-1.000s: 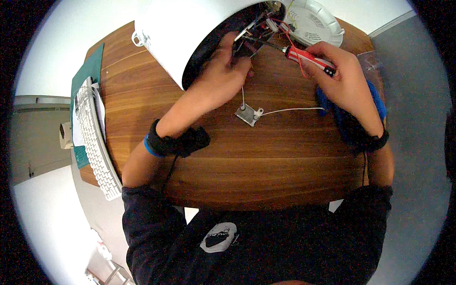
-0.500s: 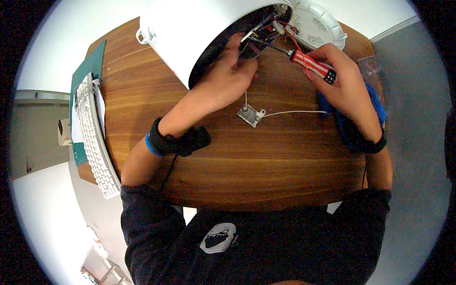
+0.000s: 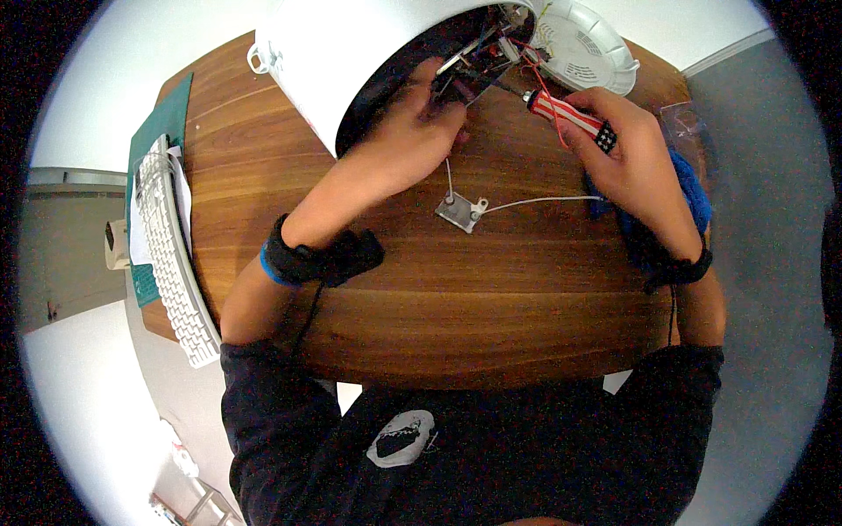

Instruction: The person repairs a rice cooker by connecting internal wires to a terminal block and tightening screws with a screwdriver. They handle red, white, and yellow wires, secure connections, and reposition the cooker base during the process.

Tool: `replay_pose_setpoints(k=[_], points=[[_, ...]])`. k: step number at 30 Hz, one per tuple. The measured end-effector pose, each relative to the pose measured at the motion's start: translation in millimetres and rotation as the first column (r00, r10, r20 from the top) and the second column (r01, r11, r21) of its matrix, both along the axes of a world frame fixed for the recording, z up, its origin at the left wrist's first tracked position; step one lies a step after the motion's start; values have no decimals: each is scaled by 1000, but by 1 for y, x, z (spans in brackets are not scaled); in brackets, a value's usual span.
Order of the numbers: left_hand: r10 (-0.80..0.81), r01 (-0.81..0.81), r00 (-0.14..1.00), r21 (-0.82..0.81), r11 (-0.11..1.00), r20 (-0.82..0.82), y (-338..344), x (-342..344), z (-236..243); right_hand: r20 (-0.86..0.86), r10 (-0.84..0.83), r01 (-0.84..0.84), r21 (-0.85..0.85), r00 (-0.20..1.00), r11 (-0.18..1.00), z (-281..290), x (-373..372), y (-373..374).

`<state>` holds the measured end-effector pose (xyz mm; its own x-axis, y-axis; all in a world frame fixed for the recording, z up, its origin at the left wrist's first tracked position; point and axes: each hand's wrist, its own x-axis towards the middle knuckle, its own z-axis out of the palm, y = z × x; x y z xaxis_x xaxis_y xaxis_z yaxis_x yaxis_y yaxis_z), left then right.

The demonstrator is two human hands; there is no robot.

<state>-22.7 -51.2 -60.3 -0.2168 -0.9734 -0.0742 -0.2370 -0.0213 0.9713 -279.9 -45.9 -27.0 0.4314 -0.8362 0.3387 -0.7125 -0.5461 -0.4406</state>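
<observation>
A white cylindrical housing [image 3: 320, 48] lies on its side, an electronic assembly [image 3: 474, 61] with wires in its dark opening. My left hand [image 3: 408, 131] reaches into that opening, its fingers closed on the assembly, fingertips partly hidden. My right hand [image 3: 627, 149] grips a screwdriver [image 3: 570, 118] with a red and white striped handle, its shaft pointing into the assembly, tip unclear; a red wire crosses the handle. Below my hands, a small metal plate [image 3: 456, 210] with white wires lies on the wooden desk [image 3: 474, 324]. A blue cloth [image 3: 693, 184] lies under my right wrist.
A round white cover [image 3: 588, 57] sits behind the housing's opening. A white keyboard [image 3: 180, 280] and paper rest along the left edge on a green mat [image 3: 171, 101]. A clear plastic bag [image 3: 684, 123] is at the right edge. Both wrists wear black straps with cables.
The housing and my left hand shifted slightly right, then back leftward. The screwdriver handle has turned to show more stripes, with my right hand still on it.
</observation>
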Motion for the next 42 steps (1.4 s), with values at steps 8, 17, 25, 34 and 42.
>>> replay_pose_setpoints(k=[8, 17, 25, 34, 42], points=[[-48, 53, 996, -58, 997, 81, 1, 1, 10, 124, -65, 21, 331, 990, 943, 3, -1, -1], [-67, 75, 995, -123, 990, 69, -2, 4, 5, 75, -140, 85, 492, 987, 866, 6, -4, -6], [-81, 89, 991, -78, 993, 103, -1, 2, 3, 48, -62, 54, 148, 997, 988, -3, -4, 8], [-121, 122, 992, -64, 990, 28, -5, 3, -2, -170, 24, 52, 430, 985, 901, 35, -25, 12], [-116, 120, 991, -54, 991, 69, -5, 2, -3, -194, 237, -181, 271, 952, 946, -38, -22, 5]])
